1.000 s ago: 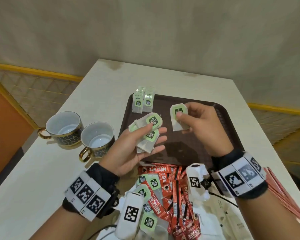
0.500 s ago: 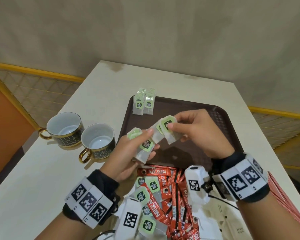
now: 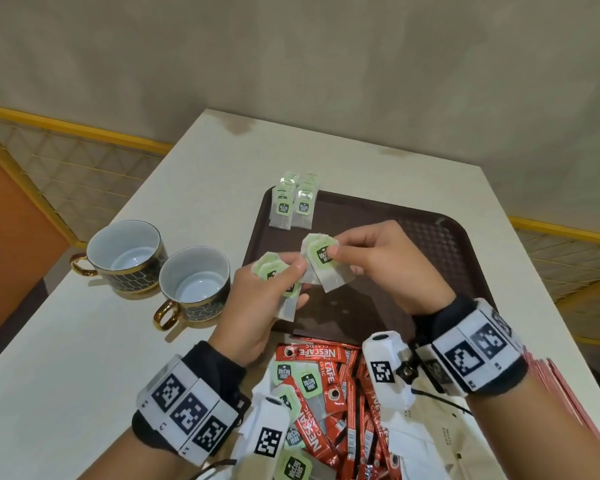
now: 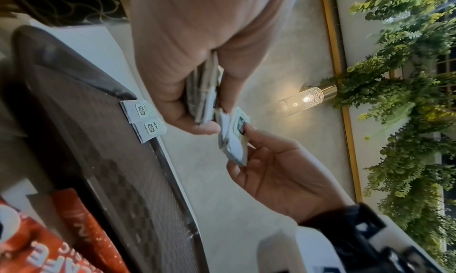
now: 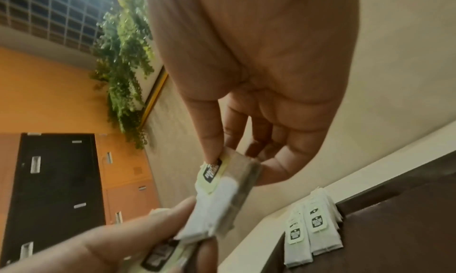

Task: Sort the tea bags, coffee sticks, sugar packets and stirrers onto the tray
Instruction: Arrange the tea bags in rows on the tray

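Above the brown tray (image 3: 426, 237), my left hand (image 3: 267, 292) grips several green-tagged tea bags (image 3: 274, 271) in a fan. My right hand (image 3: 368, 261) pinches two or three tea bags (image 3: 321, 258) by their tags, thumb on top, right beside the left hand's bags. The wrist views show the same pinch: right-hand tea bags (image 5: 229, 181) and left-hand tea bags (image 4: 204, 94). Two rows of tea bags (image 3: 293, 206) lie at the tray's far left corner. Near me lies a heap of red coffee sticks (image 3: 347, 403), loose tea bags (image 3: 293, 375) and white packets (image 3: 420, 445).
Two empty cups (image 3: 127, 258) (image 3: 194, 282) with gold handles stand on the white table (image 3: 84, 358), left of the tray. A stack of pinkish sheets (image 3: 561, 389) lies at the table's right edge. Beyond the table stands a beige wall.
My hands came together over the tray. The right hand, which held one tea bag apart, now pinches more bags taken from the left hand's fan.
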The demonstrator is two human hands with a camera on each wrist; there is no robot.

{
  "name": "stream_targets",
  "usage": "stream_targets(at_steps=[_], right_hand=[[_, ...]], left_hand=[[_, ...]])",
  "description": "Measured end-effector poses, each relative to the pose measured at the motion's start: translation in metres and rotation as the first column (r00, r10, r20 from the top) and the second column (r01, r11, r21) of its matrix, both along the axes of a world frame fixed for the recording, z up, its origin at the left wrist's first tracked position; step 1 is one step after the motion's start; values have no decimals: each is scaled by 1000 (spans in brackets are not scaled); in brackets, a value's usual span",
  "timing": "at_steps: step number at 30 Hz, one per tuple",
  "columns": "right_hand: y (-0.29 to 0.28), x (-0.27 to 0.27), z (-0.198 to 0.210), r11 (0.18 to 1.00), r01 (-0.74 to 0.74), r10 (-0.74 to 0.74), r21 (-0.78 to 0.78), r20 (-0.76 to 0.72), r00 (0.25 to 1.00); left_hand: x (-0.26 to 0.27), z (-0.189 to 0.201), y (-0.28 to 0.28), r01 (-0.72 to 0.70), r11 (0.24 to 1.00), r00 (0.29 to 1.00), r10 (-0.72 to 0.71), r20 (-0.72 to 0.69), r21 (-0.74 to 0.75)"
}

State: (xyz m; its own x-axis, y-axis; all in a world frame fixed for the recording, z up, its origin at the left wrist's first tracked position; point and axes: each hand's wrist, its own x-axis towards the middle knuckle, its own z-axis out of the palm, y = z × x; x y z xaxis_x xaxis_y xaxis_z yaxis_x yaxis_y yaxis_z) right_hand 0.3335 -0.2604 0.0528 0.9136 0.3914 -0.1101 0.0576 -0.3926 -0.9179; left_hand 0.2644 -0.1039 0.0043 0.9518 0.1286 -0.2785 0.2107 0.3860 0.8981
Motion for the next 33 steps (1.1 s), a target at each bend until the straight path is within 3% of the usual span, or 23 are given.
stream_targets(at_steps=[7,12,16,22,27,29,33], right_hand=[[24,80,-30,979,185,-191,-81,-74,979],[41,136,-60,955,150,-185,-256,-116,976],[47,156,-70,933,196,-227,-300,-69,971],[50,159,-77,941,223,-247,-255,-65,967],[43,153,-64,952,287,-296,-108,-81,952],[42,147,-57,964,250,-259,-91,-100,961],[52,134,-49,990,19,-50,-141,-222,974]], left_hand=[[-5,-14,9,-61,998,995,61,-80,10],[-14,-17,12,-20,1000,995,18,-101,-22],[-16,-19,14,-23,999,994,19,-110,-40],[-17,-21,13,-21,999,992,17,-124,-29],[-20,-20,14,-4,1000,990,2,-141,-20],[-22,-19,15,-3,1000,989,-1,-147,-27],[-24,-18,15,1,999,988,-6,-153,-37]])
